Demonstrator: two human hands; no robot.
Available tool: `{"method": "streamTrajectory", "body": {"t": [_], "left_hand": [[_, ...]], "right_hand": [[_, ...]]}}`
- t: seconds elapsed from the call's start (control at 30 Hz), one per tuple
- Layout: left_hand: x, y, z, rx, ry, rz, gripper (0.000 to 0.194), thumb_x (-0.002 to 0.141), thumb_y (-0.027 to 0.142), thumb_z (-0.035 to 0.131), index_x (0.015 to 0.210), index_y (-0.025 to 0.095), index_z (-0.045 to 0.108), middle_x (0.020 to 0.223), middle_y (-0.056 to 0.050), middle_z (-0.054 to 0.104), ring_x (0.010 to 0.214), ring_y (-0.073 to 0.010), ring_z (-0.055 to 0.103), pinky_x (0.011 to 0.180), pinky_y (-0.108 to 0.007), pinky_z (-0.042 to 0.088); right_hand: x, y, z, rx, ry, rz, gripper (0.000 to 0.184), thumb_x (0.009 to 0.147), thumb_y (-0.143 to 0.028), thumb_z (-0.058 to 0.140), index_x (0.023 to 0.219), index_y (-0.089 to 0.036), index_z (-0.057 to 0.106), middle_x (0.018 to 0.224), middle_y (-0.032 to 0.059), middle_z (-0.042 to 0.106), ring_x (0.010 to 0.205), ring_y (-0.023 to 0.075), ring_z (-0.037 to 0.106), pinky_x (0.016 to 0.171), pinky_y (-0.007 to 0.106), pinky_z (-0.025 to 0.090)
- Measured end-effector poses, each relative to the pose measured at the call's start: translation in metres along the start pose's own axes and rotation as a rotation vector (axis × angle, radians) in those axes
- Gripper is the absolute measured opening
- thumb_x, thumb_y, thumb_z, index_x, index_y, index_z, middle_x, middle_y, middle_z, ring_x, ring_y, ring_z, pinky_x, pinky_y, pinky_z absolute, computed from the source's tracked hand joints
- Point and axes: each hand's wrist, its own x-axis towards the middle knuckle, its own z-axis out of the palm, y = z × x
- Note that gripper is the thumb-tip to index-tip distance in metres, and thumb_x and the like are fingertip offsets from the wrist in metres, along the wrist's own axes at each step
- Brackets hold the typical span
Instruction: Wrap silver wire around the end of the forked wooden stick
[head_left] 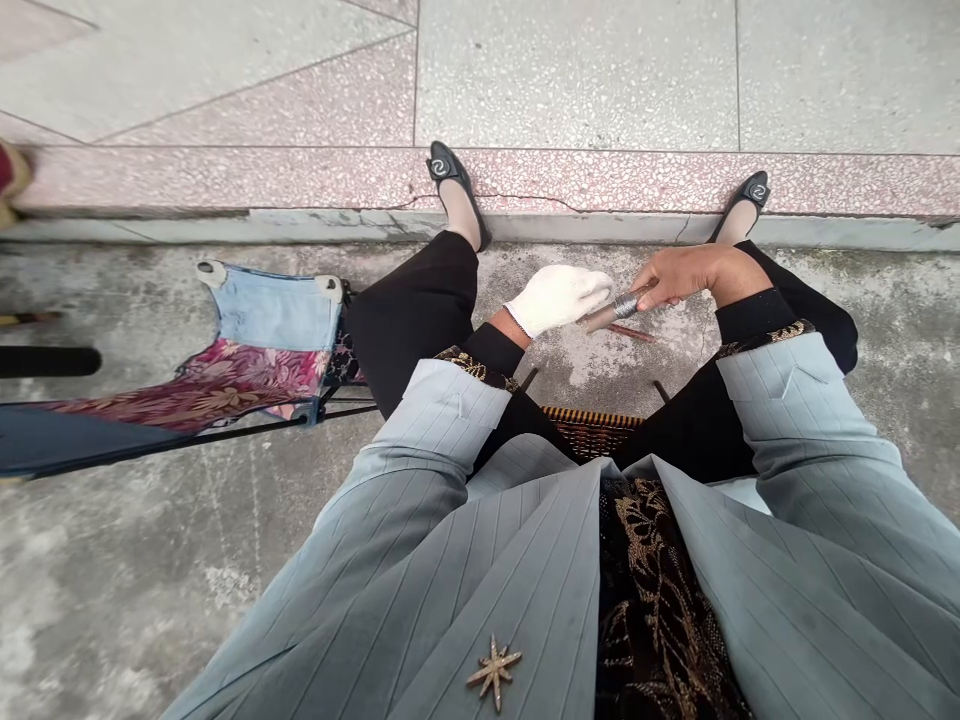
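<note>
My right hand (686, 275), bare, is wrapped round one end of a short brown rod with silvery wire wound about it (625, 303). The rod slants down to the left, and its paler lower end shows below the wire. On my left hand (559, 298) is a white knit glove. Its fingers are curled together beside the wire-wound part of the rod, and what they pinch, if anything, is hidden. Under the rod a thin reddish-brown stick (630, 332) shows near the ground.
Between my legs is the edge of a woven seat (592, 430). A folding chair with blue and flowered cloth (270, 345) stands on the left. Ahead, a low step edge (570, 225) runs across, with speckled tiles (577, 80) above it. A black bar (49, 361) lies far left.
</note>
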Motion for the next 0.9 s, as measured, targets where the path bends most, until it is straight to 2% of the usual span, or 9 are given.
{"method": "streamTrajectory", "body": {"t": [0.1,0.2,0.37,0.43,0.5,0.57,0.63,0.73,0.9], "left_hand": [[-0.001,0.000,-0.004,-0.130,-0.021,0.054,0.038,0.102,0.038,0.044,0.110,0.019,0.077,0.087,-0.004,0.075,0.076,-0.0178,0.064,0.070,-0.028,0.041],[-0.001,0.000,-0.008,-0.269,-0.035,0.063,0.038,0.102,0.036,0.045,0.108,0.017,0.076,0.080,-0.002,0.073,0.070,-0.0156,0.062,0.069,-0.027,0.041],[0.002,-0.003,-0.004,-0.477,-0.019,0.080,0.038,0.101,0.039,0.048,0.109,0.014,0.074,0.091,-0.006,0.075,0.080,-0.0165,0.066,0.077,-0.027,0.047],[0.004,-0.005,0.000,-0.600,-0.009,0.020,0.037,0.100,0.043,0.054,0.111,0.013,0.072,0.092,-0.008,0.075,0.080,-0.0169,0.067,0.076,-0.028,0.050],[0.005,-0.006,0.003,-0.702,0.033,-0.066,0.038,0.100,0.048,0.056,0.110,0.013,0.070,0.082,-0.008,0.072,0.069,-0.0156,0.064,0.069,-0.028,0.050],[0.004,-0.007,0.003,-0.760,0.086,-0.106,0.042,0.103,0.052,0.050,0.109,0.015,0.068,0.069,-0.005,0.066,0.058,-0.0136,0.057,0.062,-0.027,0.047],[0.003,-0.006,0.001,-0.788,0.101,-0.085,0.047,0.105,0.056,0.042,0.107,0.016,0.067,0.062,-0.001,0.059,0.054,-0.0121,0.052,0.059,-0.026,0.044],[0.001,-0.004,-0.002,-0.795,0.036,-0.045,0.047,0.104,0.057,0.043,0.101,0.016,0.067,0.061,0.001,0.055,0.052,-0.0108,0.049,0.057,-0.024,0.040],[0.003,0.000,-0.007,-0.644,-0.035,0.014,0.044,0.105,0.047,0.040,0.101,0.015,0.069,0.070,-0.001,0.062,0.058,-0.0111,0.053,0.062,-0.024,0.040]], "right_hand": [[-0.004,0.000,-0.002,0.070,-0.053,-0.048,0.047,0.089,-0.054,0.067,0.118,-0.020,0.078,0.066,0.0016,0.064,0.062,0.0155,0.053,0.064,0.030,0.039],[-0.008,-0.001,-0.003,0.157,-0.080,-0.095,0.048,0.088,-0.053,0.069,0.122,-0.021,0.078,0.064,0.0000,0.062,0.061,0.0141,0.051,0.062,0.029,0.038],[-0.016,0.000,-0.002,0.209,0.016,-0.111,0.049,0.083,-0.056,0.074,0.121,-0.025,0.079,0.070,-0.0007,0.065,0.062,0.0129,0.053,0.064,0.028,0.042],[-0.018,0.000,0.000,0.275,0.107,-0.121,0.052,0.082,-0.060,0.073,0.120,-0.025,0.079,0.073,0.0000,0.067,0.064,0.0137,0.054,0.065,0.029,0.043],[-0.019,-0.002,0.002,0.371,0.242,-0.147,0.056,0.081,-0.065,0.072,0.118,-0.024,0.078,0.075,0.0011,0.067,0.066,0.0150,0.055,0.065,0.030,0.045],[-0.017,-0.005,0.005,0.481,0.395,-0.178,0.061,0.080,-0.072,0.070,0.116,-0.023,0.077,0.077,0.0026,0.067,0.069,0.0165,0.056,0.066,0.031,0.047],[-0.015,-0.009,0.006,0.570,0.534,-0.199,0.065,0.080,-0.078,0.067,0.111,-0.022,0.075,0.079,0.0047,0.067,0.070,0.0180,0.058,0.066,0.033,0.048],[-0.010,-0.009,0.006,0.632,0.717,-0.179,0.066,0.084,-0.081,0.060,0.108,-0.021,0.073,0.081,0.0068,0.066,0.071,0.0198,0.059,0.065,0.035,0.050],[0.003,0.002,0.004,0.531,0.889,0.018,0.061,0.095,-0.072,0.051,0.116,-0.018,0.071,0.081,0.0073,0.064,0.071,0.0194,0.061,0.066,0.034,0.049]]}}
